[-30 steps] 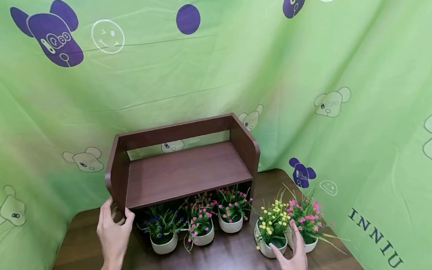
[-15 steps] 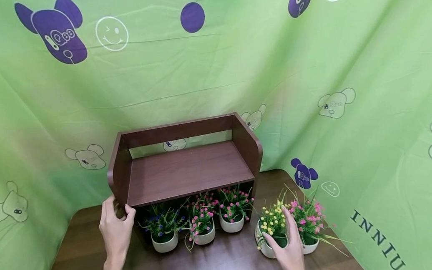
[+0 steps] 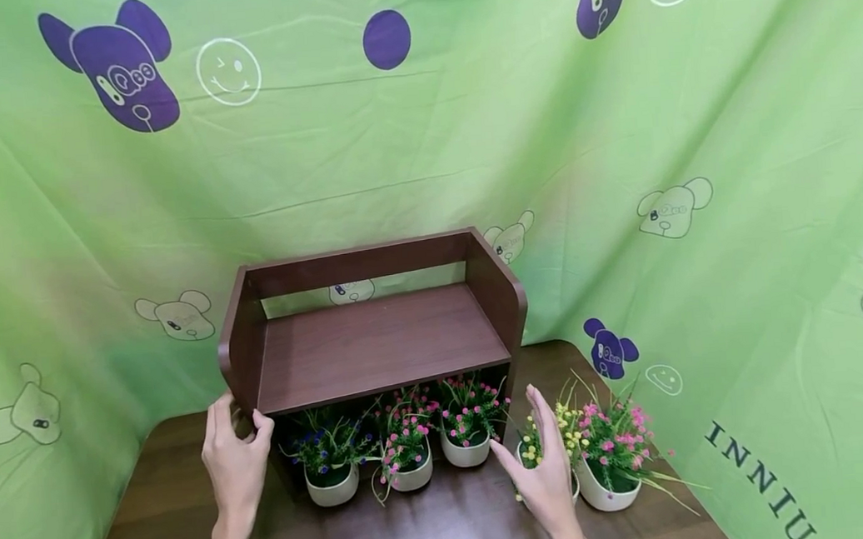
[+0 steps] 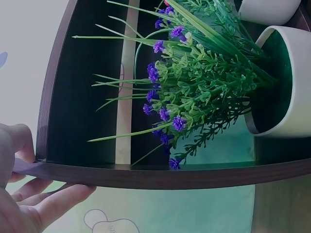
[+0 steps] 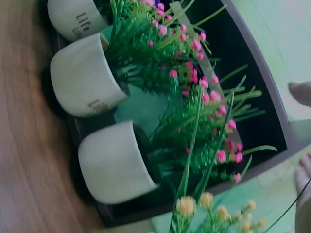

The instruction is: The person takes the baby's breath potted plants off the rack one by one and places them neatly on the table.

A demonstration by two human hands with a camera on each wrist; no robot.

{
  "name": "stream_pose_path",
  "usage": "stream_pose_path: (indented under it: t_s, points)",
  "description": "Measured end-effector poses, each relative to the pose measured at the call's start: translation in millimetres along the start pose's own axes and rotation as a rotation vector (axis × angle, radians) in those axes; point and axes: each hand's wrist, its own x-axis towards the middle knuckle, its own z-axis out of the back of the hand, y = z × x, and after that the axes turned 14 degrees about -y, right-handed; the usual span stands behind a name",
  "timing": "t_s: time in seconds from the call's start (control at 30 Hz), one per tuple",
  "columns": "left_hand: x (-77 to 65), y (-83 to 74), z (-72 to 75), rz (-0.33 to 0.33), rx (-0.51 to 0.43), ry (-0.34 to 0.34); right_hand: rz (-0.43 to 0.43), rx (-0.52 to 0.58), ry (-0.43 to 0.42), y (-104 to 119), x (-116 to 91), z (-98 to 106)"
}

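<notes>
the dark brown shelf stands upright toward the far side of the wooden surface, its back to the green cloth. i have the left hand pinching its left side panel at the near edge, thumb at the inner corner, fingers on the outer face. i read that as a way to steady the frame by its wall without brushing the plants. the right hand is spread, thumb well away from the fingers, with nothing between them that i can see. it hangs near the shelf's right end, partly hiding the yellow-flowered pot; whether it brushes those blooms i can't tell from here.

three pots make a row at the lower front of the shelf: the blue-flowered pot on the left, the middle pink pot, then the right pink pot. my guess is they're set forward so the flowers show toward the near side. to the right, off the shelf, the yellow-flowered pot and the outer pink pot stand close together, probably grouped as a pair.
</notes>
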Motion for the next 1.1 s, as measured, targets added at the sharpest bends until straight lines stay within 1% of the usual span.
stream_pose_path:
  t_s: [0.13,0.3,0.43,0.53,0.67,0.9,1.0,1.1]
  points:
    - [-1.0,-0.4,-0.5,-0.002,0.001,-0.005,-0.126,-0.008,0.033,-1.0,-0.6,-10.0]
    - [-2.6,0.4,0.3,-0.006,0.01,-0.006,-0.235,-0.039,0.074,-8.1,-8.2,-19.6]
    - [-3.2,1.7,-0.2,-0.011,0.014,-0.01,-0.302,-0.077,0.103,-11.3,-14.1,-26.2]
    - [-3.4,2.6,-0.3,-0.009,0.02,-0.008,-0.325,-0.108,0.114,-13.5,-18.9,-31.2]
    - [-3.1,3.1,-0.5,-0.007,0.015,-0.004,-0.316,-0.104,0.086,-19.2,-25.4,-37.4]
    - [-2.9,3.4,-0.6,-0.02,0.012,-0.007,-0.312,-0.042,0.021,-28.3,-35.3,-41.3]
    - [-2.9,3.3,-0.8,-0.022,0.014,-0.009,-0.275,-0.028,0.0,-31.7,-39.6,-43.0]
    - [-3.2,3.3,-0.8,-0.021,0.014,-0.01,-0.214,-0.026,-0.025,-35.6,-45.0,-45.0]
